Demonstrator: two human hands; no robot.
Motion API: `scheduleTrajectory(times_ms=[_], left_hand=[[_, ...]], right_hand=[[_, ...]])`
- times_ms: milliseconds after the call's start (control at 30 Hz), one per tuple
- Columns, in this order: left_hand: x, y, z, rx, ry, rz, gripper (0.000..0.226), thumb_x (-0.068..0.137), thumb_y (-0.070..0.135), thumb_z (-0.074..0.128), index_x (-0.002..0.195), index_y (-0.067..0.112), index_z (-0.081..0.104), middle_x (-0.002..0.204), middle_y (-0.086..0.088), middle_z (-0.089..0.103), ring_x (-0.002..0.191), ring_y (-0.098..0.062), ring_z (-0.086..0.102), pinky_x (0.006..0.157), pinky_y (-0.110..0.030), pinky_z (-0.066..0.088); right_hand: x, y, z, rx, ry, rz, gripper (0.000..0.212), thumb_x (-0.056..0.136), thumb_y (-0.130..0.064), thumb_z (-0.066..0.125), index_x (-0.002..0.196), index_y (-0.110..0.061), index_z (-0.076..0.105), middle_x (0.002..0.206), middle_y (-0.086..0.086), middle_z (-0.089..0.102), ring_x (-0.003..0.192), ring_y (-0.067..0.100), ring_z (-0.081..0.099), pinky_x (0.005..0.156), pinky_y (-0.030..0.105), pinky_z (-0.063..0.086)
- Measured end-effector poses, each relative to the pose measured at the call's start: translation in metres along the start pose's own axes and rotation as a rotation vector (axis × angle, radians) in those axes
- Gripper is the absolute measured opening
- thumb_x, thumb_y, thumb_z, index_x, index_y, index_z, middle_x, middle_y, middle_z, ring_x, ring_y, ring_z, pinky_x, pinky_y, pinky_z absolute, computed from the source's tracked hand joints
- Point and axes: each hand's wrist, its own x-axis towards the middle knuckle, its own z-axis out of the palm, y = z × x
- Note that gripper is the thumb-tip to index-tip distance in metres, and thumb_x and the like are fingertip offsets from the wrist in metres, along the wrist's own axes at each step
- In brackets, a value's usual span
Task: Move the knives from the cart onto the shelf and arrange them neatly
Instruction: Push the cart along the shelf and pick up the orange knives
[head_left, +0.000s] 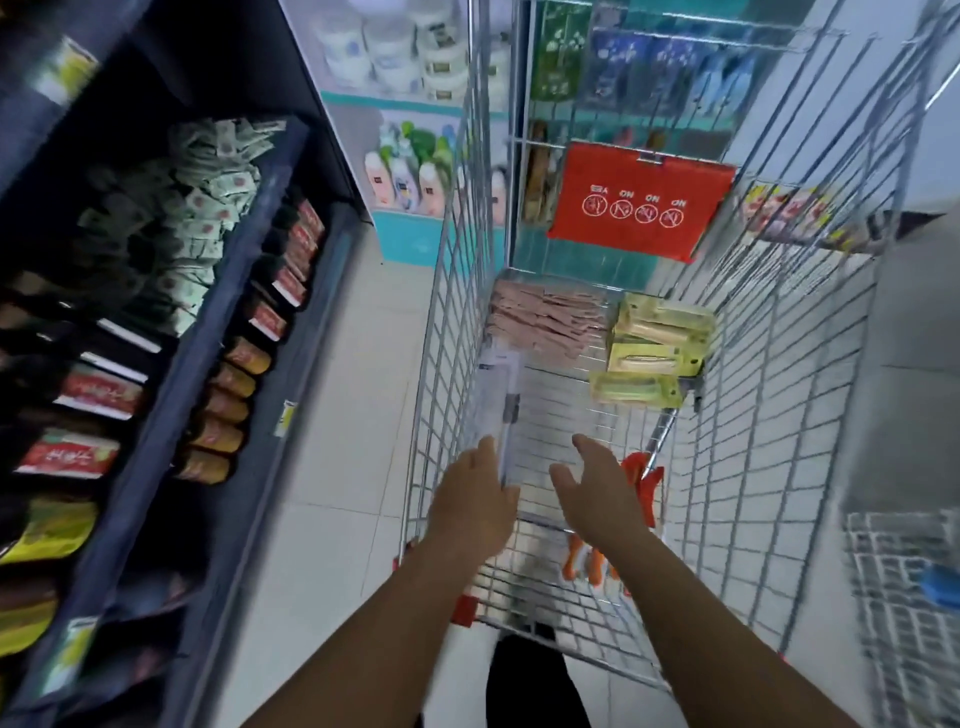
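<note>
- The cart (779, 364) is open at the top; its wire walls close it in at 9 and 3 o'clock.
- Bare wire floor lies between the hands and the packs.
- Yellow-green packs (660, 343) crowd the floor at 1 o'clock, pink packs (545, 322) at 12.
- A clear pack (498, 395) leans along the 9 o'clock wall.
- The shelf (171, 322), at 9 o'clock, is packed with goods.

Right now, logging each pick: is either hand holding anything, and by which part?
The left hand grips the near end of a long clear pack; contents blurred. The right hand is open, holding nothing.
</note>
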Motion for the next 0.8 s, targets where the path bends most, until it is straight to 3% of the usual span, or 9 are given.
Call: scheduleTrajectory(times_ms=[167, 267, 467, 567, 633, 700, 800], left_hand=[[0.037, -0.013, 0.045, 0.024, -0.026, -0.202, 0.052, 0.097, 0.032, 0.046, 0.141, 0.012, 0.03, 0.135, -0.009, 0.045, 0.118, -0.024, 0.047, 0.092, -0.032, 0.04], [0.056, -0.025, 0.068, 0.049, -0.033, -0.277, 0.054, 0.096, 0.035, 0.048, 0.142, 0.014, 0.029, 0.137, -0.009, 0.042, 0.12, -0.025, 0.045, 0.096, -0.035, 0.041], [0.081, -0.052, 0.108, 0.079, -0.093, -0.418, 0.076, 0.092, 0.028, 0.055, 0.151, 0.011, 0.009, 0.156, -0.011, 0.018, 0.14, -0.028, 0.024, 0.113, -0.039, 0.028], [0.088, -0.054, 0.121, 0.003, 0.026, -0.434, 0.061, 0.088, 0.028, 0.057, 0.141, 0.014, 0.033, 0.142, -0.009, 0.039, 0.128, -0.026, 0.039, 0.105, -0.04, 0.037], [0.091, -0.051, 0.122, -0.057, 0.095, -0.417, 0.041, 0.088, 0.03, 0.053, 0.128, 0.019, 0.051, 0.135, -0.006, 0.045, 0.122, -0.025, 0.043, 0.102, -0.041, 0.04], [0.094, -0.047, 0.124, -0.179, 0.077, -0.372, 0.029, 0.091, 0.026, 0.049, 0.117, 0.024, 0.061, 0.143, -0.001, 0.036, 0.125, -0.024, 0.042, 0.104, -0.04, 0.038], [0.098, -0.047, 0.129, -0.241, 0.04, -0.287, 0.031, 0.089, 0.012, 0.052, 0.117, 0.021, 0.06, 0.144, 0.002, 0.032, 0.122, -0.022, 0.045, 0.101, -0.033, 0.041]], right_hand=[[0.04, 0.021, 0.017, 0.022, -0.118, 0.034, 0.053, 0.096, -0.029, 0.047, 0.145, -0.015, 0.033, 0.147, 0.007, 0.04, 0.13, 0.023, 0.042, 0.104, 0.032, 0.033], [0.056, 0.033, 0.035, -0.001, -0.194, 0.02, 0.054, 0.097, -0.03, 0.045, 0.146, -0.017, 0.029, 0.15, 0.003, 0.035, 0.135, 0.019, 0.036, 0.107, 0.029, 0.026], [0.08, 0.059, 0.075, -0.012, -0.324, 0.011, 0.054, 0.098, -0.029, 0.044, 0.148, -0.015, 0.026, 0.151, 0.006, 0.034, 0.137, 0.019, 0.035, 0.108, 0.026, 0.025], [0.09, 0.066, 0.094, 0.061, -0.376, 0.055, 0.055, 0.1, -0.034, 0.041, 0.149, -0.017, 0.023, 0.152, 0.005, 0.032, 0.133, 0.02, 0.04, 0.107, 0.028, 0.029], [0.096, 0.066, 0.104, 0.157, -0.387, 0.111, 0.053, 0.099, -0.037, 0.042, 0.146, -0.015, 0.029, 0.141, 0.006, 0.046, 0.118, 0.019, 0.052, 0.097, 0.028, 0.041], [0.102, 0.065, 0.111, 0.271, -0.341, 0.165, 0.041, 0.096, -0.036, 0.048, 0.13, -0.013, 0.046, 0.109, 0.001, 0.063, 0.086, 0.012, 0.06, 0.067, 0.019, 0.045], [0.11, 0.072, 0.116, 0.336, -0.217, 0.236, 0.03, 0.092, -0.03, 0.055, 0.113, -0.009, 0.054, 0.087, 0.003, 0.062, 0.072, 0.016, 0.059, 0.062, 0.026, 0.045]])
